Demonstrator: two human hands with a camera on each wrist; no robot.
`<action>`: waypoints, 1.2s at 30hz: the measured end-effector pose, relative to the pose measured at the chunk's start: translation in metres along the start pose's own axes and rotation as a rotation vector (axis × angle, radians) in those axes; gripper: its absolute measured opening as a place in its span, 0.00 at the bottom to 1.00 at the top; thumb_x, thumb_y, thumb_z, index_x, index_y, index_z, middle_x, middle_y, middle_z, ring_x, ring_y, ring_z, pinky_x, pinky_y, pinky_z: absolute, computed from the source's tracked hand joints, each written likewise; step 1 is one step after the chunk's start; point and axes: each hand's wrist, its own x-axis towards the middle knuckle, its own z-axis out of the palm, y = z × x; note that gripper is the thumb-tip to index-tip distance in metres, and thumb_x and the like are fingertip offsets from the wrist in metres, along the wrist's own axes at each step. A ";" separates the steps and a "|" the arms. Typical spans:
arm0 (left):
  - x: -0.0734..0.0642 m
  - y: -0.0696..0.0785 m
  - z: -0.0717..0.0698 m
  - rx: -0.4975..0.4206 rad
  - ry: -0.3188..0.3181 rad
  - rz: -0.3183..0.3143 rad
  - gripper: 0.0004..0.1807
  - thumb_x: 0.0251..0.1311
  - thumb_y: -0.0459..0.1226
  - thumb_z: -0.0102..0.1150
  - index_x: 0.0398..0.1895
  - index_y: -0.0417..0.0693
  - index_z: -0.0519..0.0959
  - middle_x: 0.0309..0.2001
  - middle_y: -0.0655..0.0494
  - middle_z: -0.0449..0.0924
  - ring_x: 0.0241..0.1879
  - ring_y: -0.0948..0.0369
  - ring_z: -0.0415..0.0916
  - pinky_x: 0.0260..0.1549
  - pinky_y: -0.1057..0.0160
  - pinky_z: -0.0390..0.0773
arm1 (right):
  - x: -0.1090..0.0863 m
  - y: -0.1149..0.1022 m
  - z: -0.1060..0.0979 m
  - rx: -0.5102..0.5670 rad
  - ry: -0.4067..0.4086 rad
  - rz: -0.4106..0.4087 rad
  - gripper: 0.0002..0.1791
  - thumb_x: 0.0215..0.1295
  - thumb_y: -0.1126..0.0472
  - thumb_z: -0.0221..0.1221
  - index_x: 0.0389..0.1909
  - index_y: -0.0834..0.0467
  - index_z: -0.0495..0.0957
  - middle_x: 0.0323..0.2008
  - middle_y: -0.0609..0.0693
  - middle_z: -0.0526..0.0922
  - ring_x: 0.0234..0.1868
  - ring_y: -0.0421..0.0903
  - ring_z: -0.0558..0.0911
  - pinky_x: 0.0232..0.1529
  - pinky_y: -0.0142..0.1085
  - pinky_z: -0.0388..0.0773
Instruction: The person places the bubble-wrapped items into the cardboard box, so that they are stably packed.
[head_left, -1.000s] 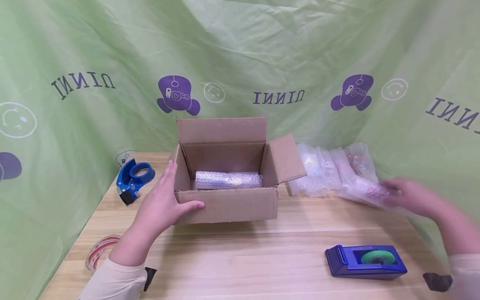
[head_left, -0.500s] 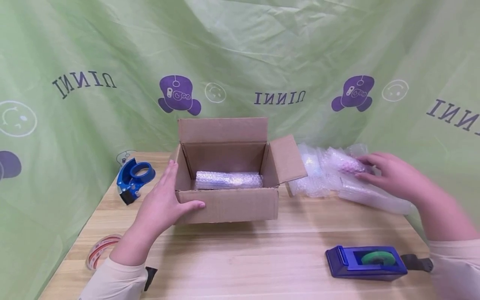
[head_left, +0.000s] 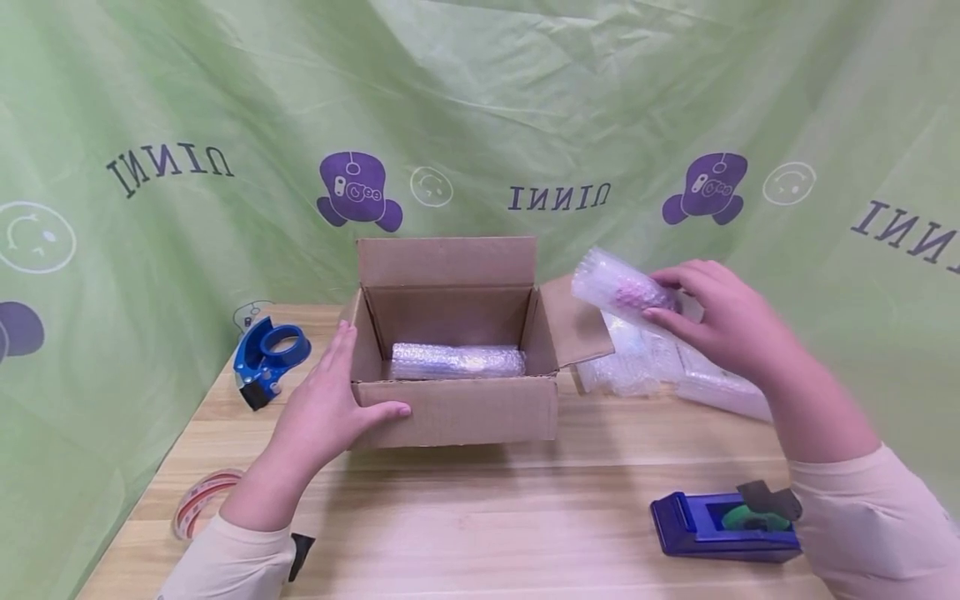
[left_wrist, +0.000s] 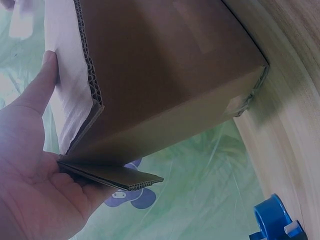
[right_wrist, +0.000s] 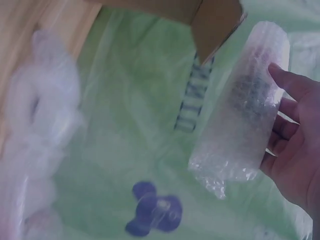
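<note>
My left hand point(head_left: 322, 408) rests at the near left corner of an open cardboard box point(head_left: 453, 412), thumb on the front flap and fingers along the left side. In the left wrist view the thumb lies flat on that flap point(left_wrist: 70, 90). A bubble-wrapped roll point(head_left: 457, 360) lies inside the box. My right hand point(head_left: 720, 317) grips another bubble-wrapped roll point(head_left: 618, 283), pinkish within, by one end. It is raised to the right of the box, above the right flap point(head_left: 573, 321). The right wrist view shows the thumb across this roll point(right_wrist: 245, 100) and fingers behind it.
More bubble-wrapped bundles point(head_left: 637, 362) lie right of the box. A blue tape gun point(head_left: 258, 362) stands back left, a tape roll point(head_left: 198, 500) front left. A blue tape dispenser point(head_left: 690, 533) with green tape sits front right, partly behind the right wrist strap. A green curtain point(head_left: 480, 108) hangs behind.
My right hand has picked a bubble-wrapped roll out of the bundles, lifted it and carried it left towards the box. My left hand and the box have stayed put.
</note>
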 end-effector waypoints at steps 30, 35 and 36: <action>0.000 0.000 0.000 0.004 0.006 0.002 0.75 0.38 0.75 0.62 0.79 0.44 0.37 0.79 0.44 0.35 0.74 0.37 0.49 0.65 0.34 0.60 | 0.079 -0.120 0.089 0.127 -0.102 -0.350 0.22 0.63 0.49 0.66 0.53 0.55 0.80 0.47 0.47 0.81 0.50 0.46 0.74 0.51 0.40 0.73; 0.000 0.000 0.000 0.010 0.007 0.007 0.75 0.38 0.76 0.61 0.79 0.43 0.37 0.79 0.43 0.35 0.74 0.37 0.50 0.64 0.34 0.61 | 0.080 -0.125 0.110 0.088 -0.170 -0.333 0.22 0.63 0.45 0.65 0.52 0.52 0.81 0.46 0.45 0.81 0.49 0.44 0.74 0.49 0.39 0.74; 0.000 0.000 0.000 0.011 0.007 0.008 0.75 0.38 0.76 0.61 0.79 0.43 0.37 0.79 0.44 0.35 0.74 0.37 0.50 0.64 0.34 0.62 | 0.080 -0.125 0.114 0.079 -0.178 -0.331 0.21 0.63 0.45 0.65 0.52 0.52 0.81 0.45 0.45 0.81 0.48 0.44 0.74 0.49 0.38 0.75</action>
